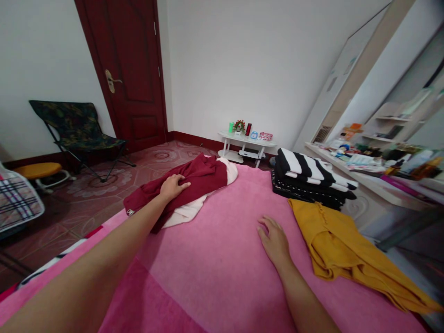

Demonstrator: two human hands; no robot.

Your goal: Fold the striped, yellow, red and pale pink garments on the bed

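Head view, forward and downward over blanket [225, 254]

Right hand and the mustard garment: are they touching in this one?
Apart. The head view shows the pink bed cover plainly between the right hand and the mustard garment.

Bed [222, 259] before you. Jacket [204, 172] on its left, under your left hand [171, 187]; clothes stack [307, 172] far right, shirt [338, 238] nearer you. Your right hand [275, 238] between jacket and shirt. Chair [78, 125] off left.
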